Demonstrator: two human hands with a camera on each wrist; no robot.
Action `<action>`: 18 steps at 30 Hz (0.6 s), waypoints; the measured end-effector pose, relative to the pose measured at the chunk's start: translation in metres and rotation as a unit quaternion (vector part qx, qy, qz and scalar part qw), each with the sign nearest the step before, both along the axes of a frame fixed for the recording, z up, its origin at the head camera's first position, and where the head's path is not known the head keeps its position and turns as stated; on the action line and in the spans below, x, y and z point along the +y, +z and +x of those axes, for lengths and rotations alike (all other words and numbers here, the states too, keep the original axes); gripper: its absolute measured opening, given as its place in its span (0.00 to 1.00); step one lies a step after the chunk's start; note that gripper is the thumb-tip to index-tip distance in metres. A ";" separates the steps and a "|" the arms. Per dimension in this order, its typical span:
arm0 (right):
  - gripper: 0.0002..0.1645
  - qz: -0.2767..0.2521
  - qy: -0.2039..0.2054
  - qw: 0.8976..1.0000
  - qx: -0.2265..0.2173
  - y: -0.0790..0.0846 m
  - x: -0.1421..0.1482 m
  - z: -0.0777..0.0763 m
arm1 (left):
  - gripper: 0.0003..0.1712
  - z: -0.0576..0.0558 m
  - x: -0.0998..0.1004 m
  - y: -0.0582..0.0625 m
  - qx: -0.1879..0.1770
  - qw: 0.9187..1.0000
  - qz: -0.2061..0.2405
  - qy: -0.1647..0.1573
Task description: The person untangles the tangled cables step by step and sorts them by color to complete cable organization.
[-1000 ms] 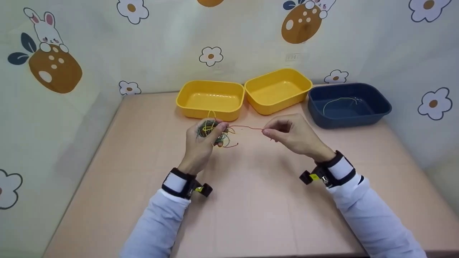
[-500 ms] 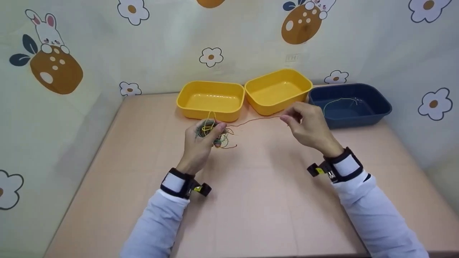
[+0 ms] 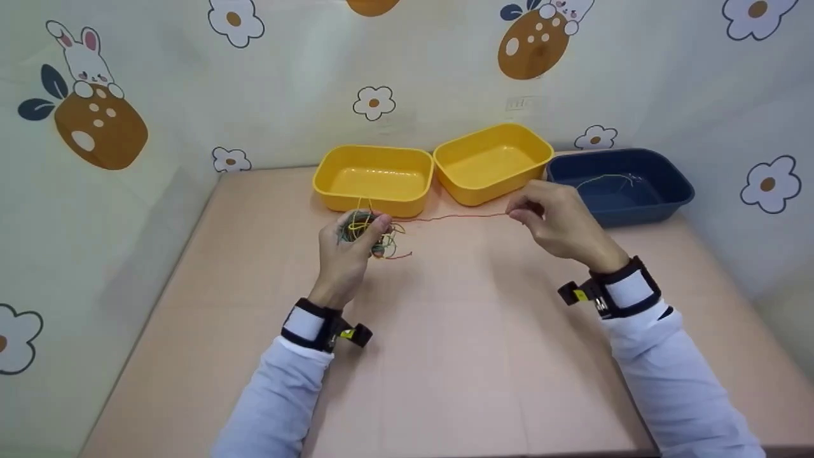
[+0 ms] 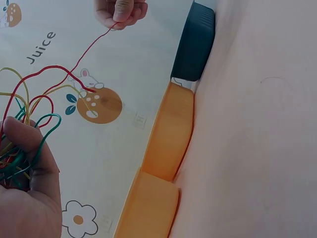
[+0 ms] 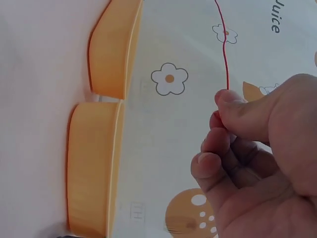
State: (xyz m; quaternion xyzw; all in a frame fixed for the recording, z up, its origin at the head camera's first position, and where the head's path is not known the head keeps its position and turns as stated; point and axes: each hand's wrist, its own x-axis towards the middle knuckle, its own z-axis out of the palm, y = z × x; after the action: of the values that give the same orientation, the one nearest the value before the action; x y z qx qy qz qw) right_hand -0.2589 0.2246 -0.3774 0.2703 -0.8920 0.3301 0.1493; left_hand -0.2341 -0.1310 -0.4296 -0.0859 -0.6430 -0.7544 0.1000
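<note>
The left hand has its fingers and thumb curled round the tangle, a knot of red, green and yellow wire held above the table, on the near side of the left yellow bin. To the right, the right hand pinches the red wire between thumb and fingertips, in front of the blue bin's left end. The red wire runs nearly straight between the 2 hands.

The sorting-out looks partway, and nearer its start than its end. 1 yellow-green wire lies loose in the blue bin, so that much seems done. The red wire is drawn partly out, its left part running into the tangle; whether it is knotted in there cannot be told. Most wires, in all 3 colours, remain bunched in the grip. The middle yellow bin stands between the other 2 bins.
</note>
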 end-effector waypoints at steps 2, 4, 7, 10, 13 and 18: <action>0.05 0.027 0.007 1.000 -0.004 0.000 0.000 0.000 | 0.09 0.000 -0.001 0.000 -0.001 1.000 -0.002 0.008; 0.05 0.061 0.019 0.998 0.001 0.000 -0.002 0.001 | 0.10 -0.001 -0.001 0.000 -0.002 1.000 -0.005 0.013; 0.06 0.126 0.039 0.991 0.015 -0.002 -0.003 -0.001 | 0.11 -0.001 -0.002 0.000 0.001 1.000 -0.011 0.015; 0.07 0.152 0.058 0.987 0.016 -0.005 -0.004 -0.003 | 0.12 0.000 -0.004 0.000 0.001 1.000 -0.006 0.019; 0.08 0.127 0.053 0.990 0.011 -0.005 0.000 -0.006 | 0.11 -0.001 -0.006 0.000 -0.005 1.000 0.007 0.030; 0.08 0.066 0.023 0.996 0.048 0.000 0.015 -0.010 | 0.12 -0.004 -0.010 0.000 -0.023 0.998 0.019 0.054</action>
State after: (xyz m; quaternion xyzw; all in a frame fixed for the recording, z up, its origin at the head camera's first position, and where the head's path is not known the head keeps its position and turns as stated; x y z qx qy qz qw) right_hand -0.2688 0.2394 -0.3774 0.3156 -0.8974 0.2603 0.1656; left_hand -0.2376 -0.1405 -0.4295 -0.0317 -0.6345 -0.7617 0.1273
